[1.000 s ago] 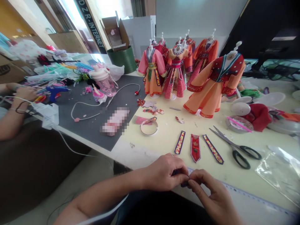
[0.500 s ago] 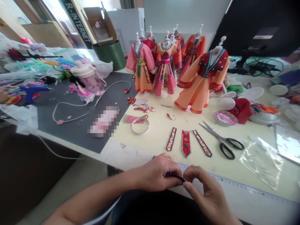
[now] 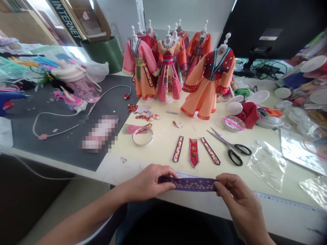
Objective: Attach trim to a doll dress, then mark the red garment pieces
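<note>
Three trims [image 3: 194, 156] lie behind the strip [image 3: 190, 184] — scissors [image 3: 227, 145] to their right, dressed stands [image 3: 206, 85] behind.

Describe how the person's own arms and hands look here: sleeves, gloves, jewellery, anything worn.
Both hands are bare, with no gloves. The left hand leads into a forearm that is uncovered up to a pale sleeve edge near the elbow. The right hand and its wrist show no watch or bracelet. Whether a ring is worn is too small to tell.

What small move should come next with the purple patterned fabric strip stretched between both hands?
Probably lower the purple patterned fabric strip flat onto the translucent ruler beneath it. The left hand and right hand pinch its ends, and it is pulled straight just above the pale table edge.
</note>
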`<state>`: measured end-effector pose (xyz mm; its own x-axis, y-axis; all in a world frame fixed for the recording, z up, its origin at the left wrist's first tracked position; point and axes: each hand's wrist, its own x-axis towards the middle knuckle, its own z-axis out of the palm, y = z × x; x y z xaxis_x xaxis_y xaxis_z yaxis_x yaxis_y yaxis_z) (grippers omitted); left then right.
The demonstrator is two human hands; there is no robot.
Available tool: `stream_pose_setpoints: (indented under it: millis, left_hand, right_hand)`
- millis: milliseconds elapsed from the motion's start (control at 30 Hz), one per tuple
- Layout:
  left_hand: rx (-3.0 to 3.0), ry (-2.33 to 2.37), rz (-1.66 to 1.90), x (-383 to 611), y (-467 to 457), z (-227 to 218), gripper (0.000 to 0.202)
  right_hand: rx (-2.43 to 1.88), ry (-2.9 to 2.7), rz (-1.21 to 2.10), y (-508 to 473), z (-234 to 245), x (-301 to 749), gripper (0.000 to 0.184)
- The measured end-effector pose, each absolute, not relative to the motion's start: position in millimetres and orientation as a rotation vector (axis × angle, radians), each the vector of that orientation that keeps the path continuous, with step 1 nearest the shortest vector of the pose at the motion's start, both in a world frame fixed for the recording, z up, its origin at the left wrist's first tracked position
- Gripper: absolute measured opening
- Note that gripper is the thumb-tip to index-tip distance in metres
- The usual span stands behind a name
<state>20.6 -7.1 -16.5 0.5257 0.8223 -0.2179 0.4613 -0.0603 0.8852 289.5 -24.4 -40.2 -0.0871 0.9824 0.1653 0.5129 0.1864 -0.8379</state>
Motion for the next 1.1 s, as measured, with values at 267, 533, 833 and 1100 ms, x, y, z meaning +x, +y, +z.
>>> stream_pose_setpoints:
  millis: [267, 533, 833, 1100]
  left_hand:
    - [1.823, 1.369, 0.432, 18, -10, -26, 0.027]
    - [1.946, 1.410, 0.472, 20, -11, -29, 0.031]
    - [2.017, 1.411, 0.545, 21, -12, -30, 0.031]
    - [2.032, 1.377, 0.557, 21, -11, -29, 0.031]
  right_hand:
    - [-1.560, -1.805, 0.648, -25, -51, 294, 0.017]
    - [-1.535, -1.888, 0.573, -26, -57, 296, 0.017]
    - [-1.531, -1.916, 0.541, -25, -57, 297, 0.016]
    - [-1.506, -1.912, 0.523, -27, -55, 295, 0.016]
